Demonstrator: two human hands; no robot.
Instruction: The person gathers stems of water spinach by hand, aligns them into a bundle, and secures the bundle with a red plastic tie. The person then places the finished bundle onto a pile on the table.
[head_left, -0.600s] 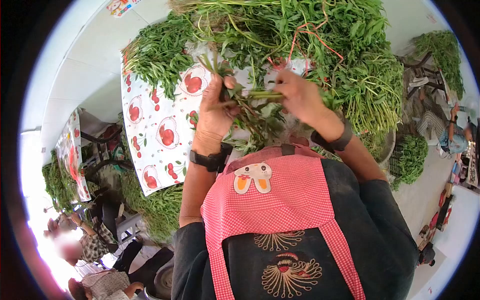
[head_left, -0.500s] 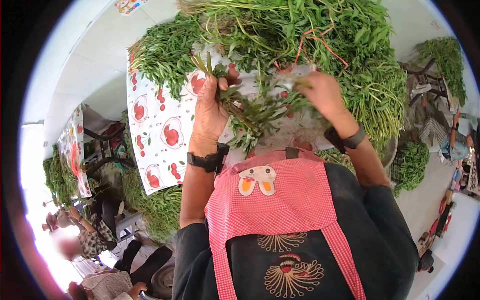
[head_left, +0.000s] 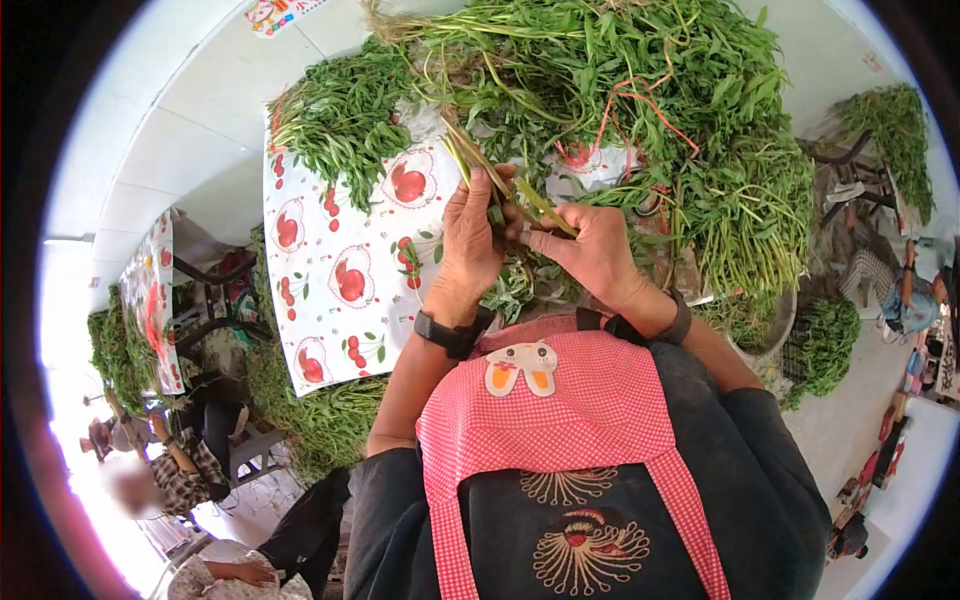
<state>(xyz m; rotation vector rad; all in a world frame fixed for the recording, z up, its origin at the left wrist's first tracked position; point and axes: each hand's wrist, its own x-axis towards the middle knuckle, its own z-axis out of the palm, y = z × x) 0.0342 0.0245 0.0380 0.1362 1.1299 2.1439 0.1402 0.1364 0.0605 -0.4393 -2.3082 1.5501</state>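
My left hand (head_left: 470, 240) is closed around a small bunch of green stems (head_left: 462, 150), whose cut ends point up toward the back of the table. My right hand (head_left: 595, 255) meets it at the fingertips, pinching a green stem (head_left: 545, 208) that slants across the bunch. Leaves of the bunch hang below both hands. Behind them a large heap of leafy greens (head_left: 640, 90) covers the back and right of the table, with a loose red string (head_left: 655, 102) on it.
A smaller pile of greens (head_left: 345, 110) lies at the table's back left, on a fruit-patterned cloth (head_left: 320, 240). A metal basin rim (head_left: 785, 330) shows at the right. Other people (head_left: 190, 470) sit at the lower left; another person (head_left: 905, 285) is at the far right.
My right hand has come left and down from the heap's edge to my left hand, bringing a stem. My left hand has shifted slightly right.
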